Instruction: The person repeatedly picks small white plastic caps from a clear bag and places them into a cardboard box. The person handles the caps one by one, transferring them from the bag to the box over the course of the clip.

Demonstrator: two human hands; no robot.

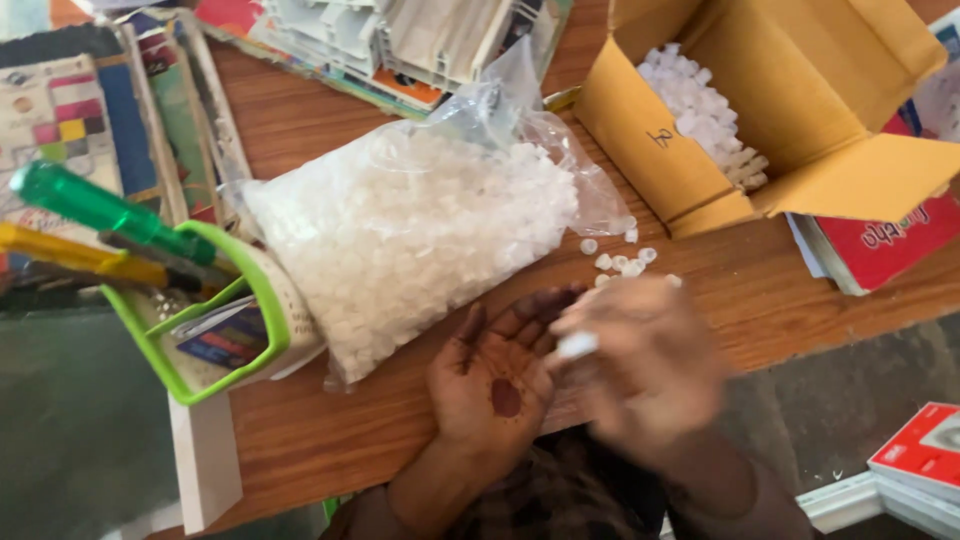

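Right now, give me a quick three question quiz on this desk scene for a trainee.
1. True or false: the clear bag of white pieces lies left of the cardboard box.
2. Which hand lies palm up? A left hand B right hand
3. What colour is the holder with the screwdriver?

Key: 1 true. 2 A. 3 green and white.

looks like a small workshop or home assembly spot, wooden table (330, 430), big clear bag of small white plastic parts (410, 235), cardboard box (800, 110) of more, green tool holder (215, 320) with screwdrivers (100, 210)
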